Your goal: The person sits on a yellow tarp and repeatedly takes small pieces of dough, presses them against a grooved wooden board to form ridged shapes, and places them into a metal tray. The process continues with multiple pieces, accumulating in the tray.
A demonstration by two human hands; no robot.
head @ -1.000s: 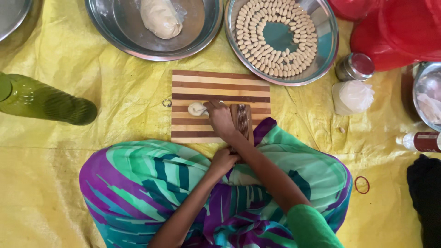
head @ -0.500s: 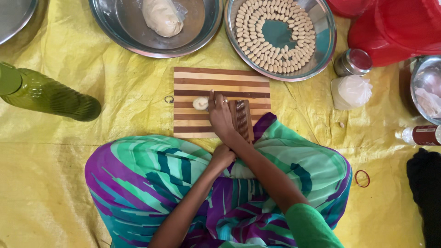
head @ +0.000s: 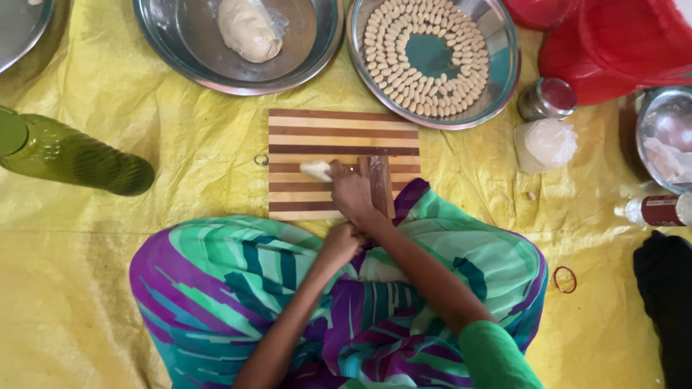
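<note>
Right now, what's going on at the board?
A seated person presses the right hand on a small dough piece lying on the striped wooden board. The left hand rests at the board's near edge. Behind the board, one steel bowl holds rings of shaped pieces, another bowl a dough lump.

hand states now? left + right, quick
Left hand: closed in a fist near the striped cutting board's edge; contents cannot be told.
Right hand: flat on the board, fingers touching the small dough piece, not gripping.
</note>
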